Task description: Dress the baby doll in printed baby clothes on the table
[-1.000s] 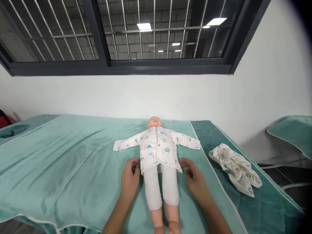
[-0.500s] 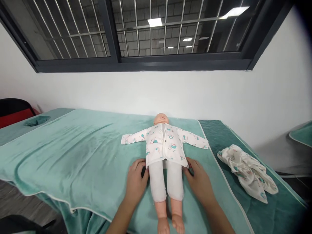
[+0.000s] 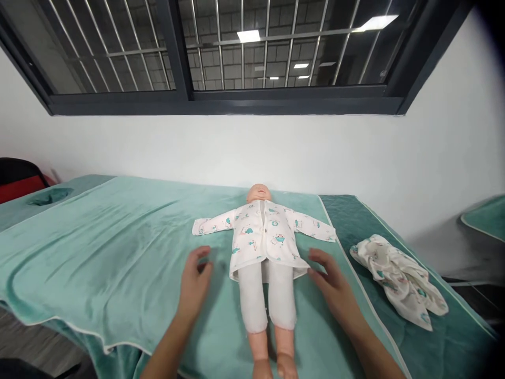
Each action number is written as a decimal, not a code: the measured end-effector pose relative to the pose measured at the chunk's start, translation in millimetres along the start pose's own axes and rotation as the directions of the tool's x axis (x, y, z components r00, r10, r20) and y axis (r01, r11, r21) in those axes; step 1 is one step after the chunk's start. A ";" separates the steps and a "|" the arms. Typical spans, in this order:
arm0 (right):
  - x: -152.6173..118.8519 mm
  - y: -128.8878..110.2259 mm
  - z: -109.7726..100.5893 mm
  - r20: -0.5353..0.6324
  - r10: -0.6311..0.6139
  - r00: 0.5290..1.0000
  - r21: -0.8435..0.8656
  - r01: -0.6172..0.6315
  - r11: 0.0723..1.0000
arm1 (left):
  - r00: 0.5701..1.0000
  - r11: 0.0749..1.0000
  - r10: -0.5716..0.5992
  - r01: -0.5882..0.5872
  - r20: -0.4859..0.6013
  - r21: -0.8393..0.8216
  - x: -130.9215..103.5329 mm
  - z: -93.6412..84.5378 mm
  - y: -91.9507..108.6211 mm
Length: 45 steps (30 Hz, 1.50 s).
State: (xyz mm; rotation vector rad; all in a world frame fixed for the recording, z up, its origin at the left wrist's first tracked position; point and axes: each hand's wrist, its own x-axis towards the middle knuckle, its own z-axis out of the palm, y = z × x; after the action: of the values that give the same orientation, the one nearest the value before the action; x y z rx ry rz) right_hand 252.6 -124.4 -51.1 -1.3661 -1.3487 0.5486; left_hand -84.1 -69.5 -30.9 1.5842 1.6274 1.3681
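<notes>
A baby doll (image 3: 259, 193) lies on its back with its head toward the wall and its arms spread out. It wears a white printed jacket (image 3: 252, 231), whose lower front edges part over its white-covered legs (image 3: 253, 302). Left of the jacket's hem, my left hand (image 3: 196, 279) hovers apart from it with fingers curved and spread, holding nothing. On the other side my right hand (image 3: 330, 279) is beside the flared hem corner, thumb and fingers apart. Its thumb is very close to the cloth; I cannot tell whether it touches.
A crumpled printed white garment (image 3: 398, 281) rests on the darker green cover at the right. Under the doll spreads a light green blanket (image 3: 130, 252) on the bed. Behind stand a white wall and a barred window (image 3: 252, 102). A red and black chair (image 3: 21, 181) is far left.
Both hands have come off the jacket's hem and moved outward, the left farther than the right. The hem now flares wider at both sides. The view has shifted slightly.
</notes>
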 end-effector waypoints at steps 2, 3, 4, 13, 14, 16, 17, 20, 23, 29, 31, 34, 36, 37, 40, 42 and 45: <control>21.7 16.6 -14.9 -0.133 0.051 0.990 -0.072 -0.061 0.996 | 0.999 0.986 0.024 -0.019 -0.030 0.163 33.3 -10.3 -7.4; 35.9 26.4 -23.2 -0.210 0.043 0.977 -0.162 -0.078 0.984 | 0.996 0.964 0.084 -0.078 -0.014 0.253 50.4 -13.9 -11.6; 51.5 36.6 -31.4 -0.257 0.005 0.966 -0.286 -0.081 0.955 | 0.991 0.935 0.126 -0.134 0.043 0.329 66.6 -16.2 -16.0; 134.1 87.0 -57.2 -0.204 0.124 0.971 -0.595 -0.224 0.772 | 0.993 0.763 0.114 -0.105 0.026 0.638 106.9 -6.7 -40.5; 136.3 86.2 -57.1 -0.209 0.117 0.971 -0.586 -0.221 0.780 | 0.992 0.751 0.126 -0.111 0.024 0.651 105.4 -6.3 -41.2; 142.5 82.7 -58.4 -0.235 0.104 0.966 -0.562 -0.223 0.797 | 0.990 0.729 0.143 -0.116 0.016 0.675 103.5 -5.8 -42.0; 146.5 80.7 -59.7 -0.255 0.095 0.962 -0.549 -0.225 0.805 | 0.989 0.719 0.150 -0.117 0.012 0.685 103.0 -5.7 -42.2; 157.8 78.4 -63.7 -0.327 0.046 0.944 -0.505 -0.216 0.835 | 0.985 0.708 0.169 -0.095 -0.036 0.699 102.1 -5.5 -42.6; 160.1 86.2 -65.6 -0.399 0.019 0.917 -0.439 -0.209 0.874 | 0.972 0.731 0.201 -0.068 -0.118 0.679 100.4 -5.6 -42.4; 146.4 93.9 -61.6 -0.344 -0.142 0.928 -0.583 -0.092 0.807 | 0.957 0.706 0.226 -0.035 -0.179 0.707 96.4 -2.8 -38.6; 141.2 83.0 -56.1 -0.308 -0.232 0.923 -0.601 0.000 0.799 | 0.947 0.673 0.270 -0.056 -0.175 0.737 96.0 -0.9 -37.6; 134.3 62.0 -44.8 -0.234 -0.163 0.958 -0.443 0.044 0.896 | 0.923 0.650 0.363 -0.150 -0.131 0.745 96.4 0.7 -37.3; 130.4 50.7 -37.0 -0.137 -0.079 0.987 -0.332 0.030 0.943 | 0.910 0.671 0.402 -0.214 -0.105 0.710 96.5 0.0 -36.7; 128.6 46.2 -33.0 -0.087 -0.044 0.995 -0.285 0.017 0.958 | 0.910 0.701 0.402 -0.235 -0.101 0.673 95.8 -0.9 -35.7; 122.6 34.5 -20.2 0.073 0.129 0.989 -0.075 -0.123 0.990 | 0.958 0.867 0.273 -0.204 -0.091 0.455 88.6 -3.2 -26.4; 117.3 25.3 -9.9 0.185 0.286 0.940 0.088 -0.306 0.948 | 0.997 0.979 0.066 -0.057 -0.043 0.193 78.4 -0.6 -13.1; 108.8 8.7 8.0 0.283 0.410 0.867 0.250 -0.480 0.841 | 0.944 0.929 -0.228 0.284 0.238 -0.238 60.1 14.5 13.9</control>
State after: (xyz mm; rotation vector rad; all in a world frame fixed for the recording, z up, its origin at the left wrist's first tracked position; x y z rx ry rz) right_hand 276.1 -21.2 -23.2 -1.3830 -1.0438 1.2129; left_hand -78.0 -11.3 -6.7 1.2570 1.4001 1.1855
